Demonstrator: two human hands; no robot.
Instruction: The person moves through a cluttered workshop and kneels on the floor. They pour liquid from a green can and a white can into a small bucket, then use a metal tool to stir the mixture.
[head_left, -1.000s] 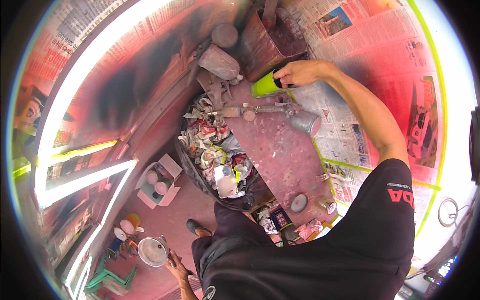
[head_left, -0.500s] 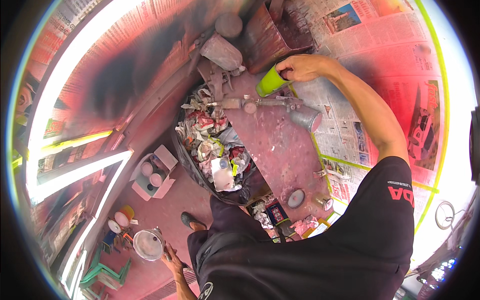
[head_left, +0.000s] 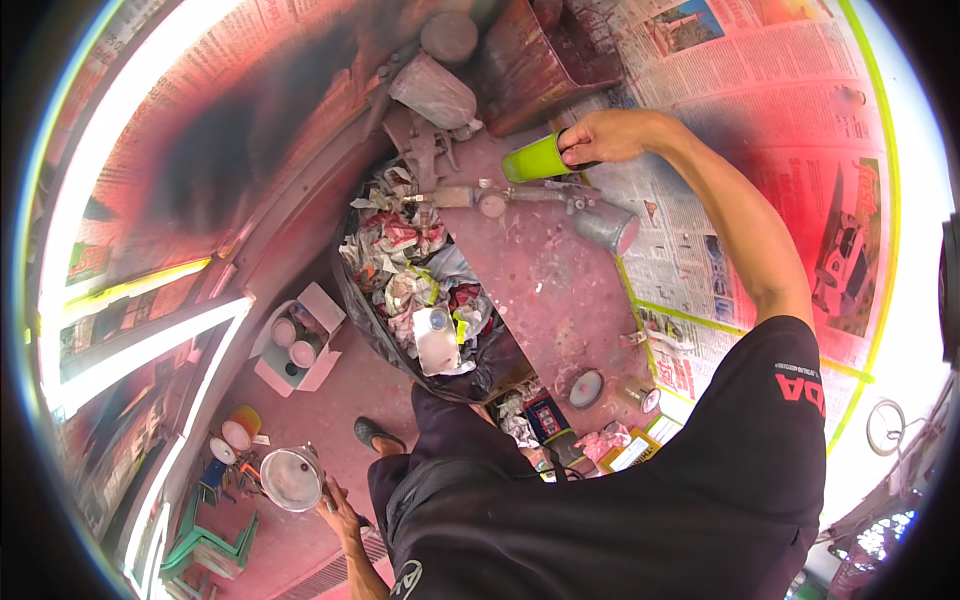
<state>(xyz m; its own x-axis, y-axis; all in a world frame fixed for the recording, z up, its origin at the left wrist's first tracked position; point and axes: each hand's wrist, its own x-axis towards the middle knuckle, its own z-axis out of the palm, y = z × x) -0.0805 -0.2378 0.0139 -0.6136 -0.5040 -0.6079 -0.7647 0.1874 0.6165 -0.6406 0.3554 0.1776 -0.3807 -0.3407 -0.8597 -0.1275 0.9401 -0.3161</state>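
My right hand (head_left: 610, 135) reaches out over a paint-spattered pink workbench (head_left: 545, 290) and grips a bright green cup (head_left: 535, 158), held on its side just above the bench. A spray gun (head_left: 560, 205) with a metal cup lies on the bench right below that hand. My left hand (head_left: 335, 510) hangs low at my side and holds a round metal tin (head_left: 290, 478) by its rim, over the floor.
A black bin bag (head_left: 425, 290) full of crumpled paper and a white bottle stands left of the bench. An open carton (head_left: 295, 345) with jars sits on the floor. Newspaper covers the wall on the right. Tins and lids lie at the bench's near end.
The view has shifted slightly; my right hand with the green cup stays above the spray gun, a little higher in the picture. My left hand keeps the tin low.
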